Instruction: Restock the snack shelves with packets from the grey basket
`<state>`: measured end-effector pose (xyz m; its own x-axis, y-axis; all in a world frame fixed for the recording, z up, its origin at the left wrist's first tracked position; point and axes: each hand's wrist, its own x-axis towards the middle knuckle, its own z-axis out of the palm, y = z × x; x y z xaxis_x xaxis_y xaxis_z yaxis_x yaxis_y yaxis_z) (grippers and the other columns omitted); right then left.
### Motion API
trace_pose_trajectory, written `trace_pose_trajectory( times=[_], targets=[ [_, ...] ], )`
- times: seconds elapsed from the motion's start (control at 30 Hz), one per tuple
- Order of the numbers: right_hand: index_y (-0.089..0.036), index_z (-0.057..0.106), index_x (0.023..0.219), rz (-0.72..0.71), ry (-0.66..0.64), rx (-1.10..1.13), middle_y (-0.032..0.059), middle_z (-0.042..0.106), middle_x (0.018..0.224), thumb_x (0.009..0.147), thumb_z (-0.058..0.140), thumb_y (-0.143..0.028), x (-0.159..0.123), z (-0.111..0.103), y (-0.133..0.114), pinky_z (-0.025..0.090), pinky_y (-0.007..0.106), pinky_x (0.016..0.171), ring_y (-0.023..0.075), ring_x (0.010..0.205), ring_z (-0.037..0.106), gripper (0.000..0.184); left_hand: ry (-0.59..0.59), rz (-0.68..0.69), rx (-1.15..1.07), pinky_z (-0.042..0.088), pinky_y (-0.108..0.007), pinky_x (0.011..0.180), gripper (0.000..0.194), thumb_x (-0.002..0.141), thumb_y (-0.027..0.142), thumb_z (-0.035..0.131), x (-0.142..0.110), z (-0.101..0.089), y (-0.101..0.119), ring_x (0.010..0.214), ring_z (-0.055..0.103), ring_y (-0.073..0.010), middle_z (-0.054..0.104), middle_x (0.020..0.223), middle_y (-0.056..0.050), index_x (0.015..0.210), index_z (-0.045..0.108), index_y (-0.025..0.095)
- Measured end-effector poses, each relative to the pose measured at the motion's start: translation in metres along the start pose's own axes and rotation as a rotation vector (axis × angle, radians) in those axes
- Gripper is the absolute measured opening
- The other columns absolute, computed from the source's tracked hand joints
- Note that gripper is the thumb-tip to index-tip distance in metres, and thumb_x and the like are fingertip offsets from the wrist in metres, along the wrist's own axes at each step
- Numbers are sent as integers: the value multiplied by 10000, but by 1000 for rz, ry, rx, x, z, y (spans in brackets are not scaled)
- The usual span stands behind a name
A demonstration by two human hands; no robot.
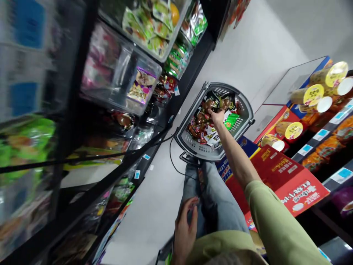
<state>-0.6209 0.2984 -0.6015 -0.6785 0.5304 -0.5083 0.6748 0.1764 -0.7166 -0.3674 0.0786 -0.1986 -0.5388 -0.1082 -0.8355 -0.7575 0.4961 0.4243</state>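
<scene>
A grey plastic shopping basket (238, 92) stands on the floor just beyond my legs, filled with small snack packets (201, 125). My right hand (217, 116) reaches down into it, with thumb and fingers closed on a dark snack packet (211, 104) holding brown, glossy food. Beside that hand lies a green packet (232, 120), with white-and-black packets (214, 140) below. Close to my body, my left hand (186, 226) hangs over my jeans with its fingers loosely curled and a gap between thumb and forefinger. Nothing shows in it.
Black shelving with clear bins (121, 79) of packaged snacks rises on the left; a dark bar (91, 187) crosses in front. To the right are a red display box (289, 184), yellow-lidded tubs (313, 94) and shelves with price tags (342, 175). Pale floor (143, 206) runs between.
</scene>
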Motion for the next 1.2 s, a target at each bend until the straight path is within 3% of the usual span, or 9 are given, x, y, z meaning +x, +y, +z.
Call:
trace_pose_trajectory(
  times=[0.1, 0.27, 0.5, 0.63, 0.73, 0.83, 0.93, 1.07, 1.2],
  targets=[
    [-155, 444, 1303, 166, 154, -49, 153, 681, 1117, 716, 846, -427, 25, 22, 13, 560, 525, 962, 292, 1029, 702, 762, -24, -30, -40, 575, -388, 977, 281, 1040, 392, 487, 10, 8, -6, 1143, 716, -244, 755, 1218, -76, 1210, 673, 266],
    [-181, 532, 1233, -19, 92, -175, 129, 668, 1079, 749, 819, -449, 39, 35, 11, 519, 550, 1001, 319, 1094, 666, 623, -39, -23, -60, 573, -376, 968, 280, 1040, 377, 491, 23, 12, -4, 1126, 717, -236, 746, 1227, -79, 1223, 670, 263],
    [-194, 629, 868, -89, -216, -199, 14, 660, 777, 797, 621, -280, -29, -9, -20, 534, 362, 827, 204, 763, 614, 111, -59, -3, -131, 546, -356, 1014, 283, 1049, 409, 497, 34, -11, 29, 1162, 691, -225, 733, 1233, -78, 1204, 681, 259],
    [-176, 684, 952, -13, -290, -120, 26, 705, 810, 775, 599, -294, -68, -39, -16, 553, 342, 843, 194, 787, 655, 230, -63, 16, -234, 567, -336, 992, 314, 1036, 462, 526, 44, -21, 42, 1143, 707, -233, 741, 1201, -95, 1168, 698, 234],
    [-172, 612, 1256, -26, -349, -92, 103, 728, 1155, 727, 741, -341, -72, -42, -7, 549, 375, 989, 222, 1028, 682, 571, -40, -17, -282, 583, -344, 970, 354, 1016, 508, 552, 51, -18, 36, 1123, 722, -248, 752, 1177, -111, 1156, 696, 217],
    [-152, 479, 1441, -122, -430, -138, 196, 565, 1460, 676, 863, -490, -64, -22, 1, 460, 472, 1160, 310, 1325, 568, 920, -51, -62, -278, 576, -351, 983, 371, 1007, 528, 562, 54, -10, 24, 1121, 722, -248, 753, 1178, -110, 1163, 695, 219],
    [-108, 365, 1532, -241, -452, -253, 245, 435, 1565, 650, 896, -568, -53, 18, 7, 344, 531, 1257, 383, 1477, 411, 1128, -81, -92, -248, 567, -352, 986, 370, 1010, 532, 554, 55, -3, 15, 1115, 715, -243, 748, 1185, -105, 1164, 695, 226],
    [-148, 432, 1477, -141, -325, -290, 196, 525, 1481, 841, 752, -542, -36, 67, 13, 396, 551, 1223, 361, 1391, 510, 814, -98, -99, -215, 543, -359, 1012, 358, 1027, 517, 523, 59, -2, 14, 1138, 695, -243, 739, 1190, -101, 1151, 697, 230],
    [-176, 622, 1171, -48, -291, -241, 119, 705, 1127, 864, 723, -513, -31, 59, 13, 518, 541, 1087, 325, 1154, 654, 467, -69, -94, -231, 523, -358, 1032, 335, 1030, 494, 527, 61, -7, 15, 1164, 681, -239, 732, 1204, -98, 1154, 687, 226]
  ],
)
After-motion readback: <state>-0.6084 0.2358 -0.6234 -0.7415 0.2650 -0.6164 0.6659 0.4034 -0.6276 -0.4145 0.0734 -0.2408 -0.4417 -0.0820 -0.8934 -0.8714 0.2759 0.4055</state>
